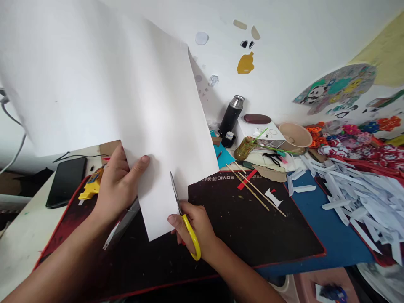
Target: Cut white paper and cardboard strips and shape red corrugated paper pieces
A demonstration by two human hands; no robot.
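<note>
A large sheet of white paper (pixel 151 105) hangs over the desk and fills the upper left of the view. My left hand (pixel 121 179) grips its lower edge, thumb in front and fingers behind. Yellow-handled scissors (pixel 191 235) are in my right hand (pixel 197 225), with one blade in front of the paper, pointing up and away. The other blade is hidden behind the sheet. A strip of the paper hangs down between both hands, beside a cut edge at the scissors.
A dark desk mat (pixel 240 235) lies below, with thin wooden sticks (pixel 252 189) on it. Left is a black phone (pixel 67 182) and a yellow glue gun (pixel 91 187). Farther back stand a black flask (pixel 232 115) and a glass jar (pixel 244 148). Folded paper strips (pixel 350 202) pile up right.
</note>
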